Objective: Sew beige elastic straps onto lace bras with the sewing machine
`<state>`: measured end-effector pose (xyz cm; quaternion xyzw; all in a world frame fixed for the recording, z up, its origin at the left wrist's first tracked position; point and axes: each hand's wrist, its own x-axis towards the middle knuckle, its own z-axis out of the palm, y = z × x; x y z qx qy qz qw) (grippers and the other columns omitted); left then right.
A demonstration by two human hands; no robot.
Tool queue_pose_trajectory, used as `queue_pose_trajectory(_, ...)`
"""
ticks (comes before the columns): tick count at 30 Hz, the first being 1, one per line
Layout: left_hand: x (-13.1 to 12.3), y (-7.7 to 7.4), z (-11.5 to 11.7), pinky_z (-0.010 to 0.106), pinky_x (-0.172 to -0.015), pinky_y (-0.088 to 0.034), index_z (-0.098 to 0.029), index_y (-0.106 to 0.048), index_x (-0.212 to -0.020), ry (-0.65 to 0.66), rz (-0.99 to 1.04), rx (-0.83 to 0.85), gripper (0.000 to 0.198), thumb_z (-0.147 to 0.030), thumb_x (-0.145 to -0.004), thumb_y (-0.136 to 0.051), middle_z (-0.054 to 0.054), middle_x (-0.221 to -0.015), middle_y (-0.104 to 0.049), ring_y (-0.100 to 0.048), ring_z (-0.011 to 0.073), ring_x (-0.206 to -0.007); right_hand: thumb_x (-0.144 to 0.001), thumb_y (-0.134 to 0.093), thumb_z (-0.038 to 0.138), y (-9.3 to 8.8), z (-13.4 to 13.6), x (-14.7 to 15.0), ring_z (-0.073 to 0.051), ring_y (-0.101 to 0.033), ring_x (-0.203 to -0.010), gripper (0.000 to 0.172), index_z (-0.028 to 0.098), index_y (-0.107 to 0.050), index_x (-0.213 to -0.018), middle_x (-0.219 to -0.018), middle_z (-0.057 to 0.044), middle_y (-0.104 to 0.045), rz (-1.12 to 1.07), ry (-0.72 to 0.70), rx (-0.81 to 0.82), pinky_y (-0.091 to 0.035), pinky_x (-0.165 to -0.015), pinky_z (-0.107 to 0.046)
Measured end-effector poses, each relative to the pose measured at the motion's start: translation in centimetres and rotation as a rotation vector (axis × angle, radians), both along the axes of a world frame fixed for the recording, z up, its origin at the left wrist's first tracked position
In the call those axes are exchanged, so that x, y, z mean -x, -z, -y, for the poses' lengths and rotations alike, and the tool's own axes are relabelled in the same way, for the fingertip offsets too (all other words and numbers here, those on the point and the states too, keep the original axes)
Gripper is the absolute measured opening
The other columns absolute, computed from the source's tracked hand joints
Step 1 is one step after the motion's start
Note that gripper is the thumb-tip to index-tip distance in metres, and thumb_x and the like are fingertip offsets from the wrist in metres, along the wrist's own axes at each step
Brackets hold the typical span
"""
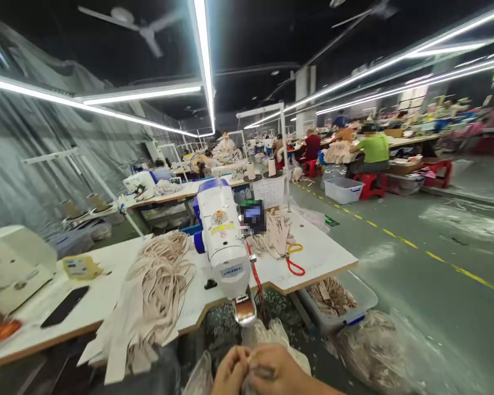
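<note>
Head view | left hand [229,372] and right hand [278,370] pinch pale piece [255,373] | bin [365,299] holds beige strips [331,296]

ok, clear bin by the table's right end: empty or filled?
Partly filled: beige fabric pieces lie piled inside the clear bin.

Hall was bright. LED tube strips [201,49] above and behind the sewing machine [224,241] burned out to pure white and mirrored on the dark ceiling. Light fell evenly; deep shadow sat only under the table [102,299] carrying the machine. Floor [415,263] right of the machine showed a soft sheen. Wide-lens distortion bowed the strips. Below the machine, left hand [230,376] and right hand [282,373] were motion-blurred, the pale scrap [252,366] pinched between them too soft to identify.
</note>
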<state>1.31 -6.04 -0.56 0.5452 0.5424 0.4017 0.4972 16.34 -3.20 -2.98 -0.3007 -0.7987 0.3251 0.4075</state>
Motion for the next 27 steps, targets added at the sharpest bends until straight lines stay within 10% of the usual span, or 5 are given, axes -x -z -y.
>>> queue_pose_trajectory(3, -1.2, 0.1, 0.1, 0.032, -0.077, -0.052, -0.018, -0.062, -0.079, -0.221, 0.201, -0.009, 0.037, -0.055, -0.081, -0.063, 0.004, -0.081, -0.067, -0.064, 0.0209, -0.080, -0.092, -0.048, 0.037, -2.0, 0.0, -0.8, -0.014, -0.059, -0.065, 0.032, 0.020, -0.061, -0.068, -0.067, -0.003, -0.065, -0.047, -0.010, -0.024, -0.046, -0.063, -0.024)
queue_pose_trajectory(11, -0.3, 0.3, -1.5, 0.024, -0.058, -0.042, -0.018, -0.062, -0.072, -0.193, -0.385, -0.407, 0.024, -0.025, -0.091, -0.049, 0.003, -0.068, -0.064, -0.058, 0.0150, -0.062, -0.094, -0.048, 0.023, -2.4, -2.6, -1.9, -0.013, -0.065, -0.071, 0.021, 0.021, -0.066, -0.083, -0.078, -0.003, -0.072, 0.109, -0.163, 0.060, -0.049, -0.067, -0.023)
queue_pose_trajectory(27, -0.1, 1.4, -4.0, 0.021, -0.063, -0.051, -0.019, -0.063, -0.089, -0.134, -0.362, -0.555, 0.014, -0.015, -0.096, -0.051, 0.002, -0.077, -0.068, -0.065, 0.0127, -0.069, -0.094, -0.051, 0.023, -1.9, -5.7, -2.9, -0.014, -0.068, -0.074, 0.020, 0.023, -0.071, -0.092, -0.084, -0.002, -0.075, 0.148, 0.091, 0.180, -0.049, -0.067, -0.023)
